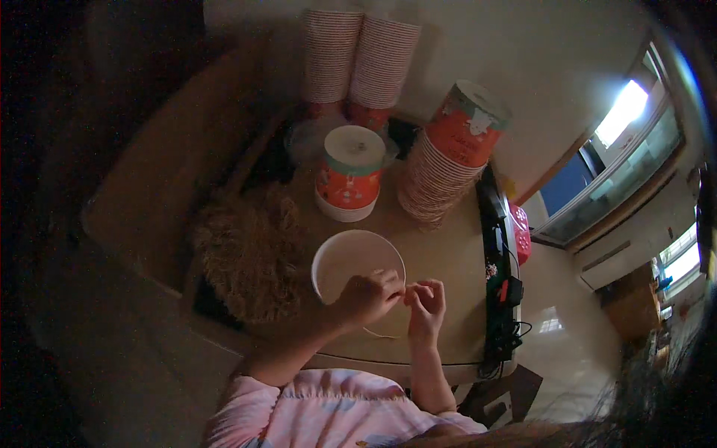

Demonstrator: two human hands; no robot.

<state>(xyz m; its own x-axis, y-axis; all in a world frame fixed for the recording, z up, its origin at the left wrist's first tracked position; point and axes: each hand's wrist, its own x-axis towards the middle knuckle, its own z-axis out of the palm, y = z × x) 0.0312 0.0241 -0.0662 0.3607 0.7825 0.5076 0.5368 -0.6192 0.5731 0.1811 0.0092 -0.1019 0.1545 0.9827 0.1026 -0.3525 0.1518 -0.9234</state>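
A round white paper bucket [351,257] stands on the table with its mouth toward me. My left hand [371,293] reaches across its near side, fingers closed at the right part of the rim. Against those fingertips, just outside the rim, my right hand [426,305] is closed in a pinch. Whatever the fingertips hold is too small to make out. Below the bucket, a thin pale cord [382,335] lies on the table, its upper part hidden behind my left wrist.
Behind the bucket stands an upside-down orange-and-green bucket [349,183]. Stacked buckets [441,175] with cords hanging from them are at right, and two tall stacks [355,60] at the back. A bundle of tan cords [250,254] lies left. Black cables [511,328] line the right edge.
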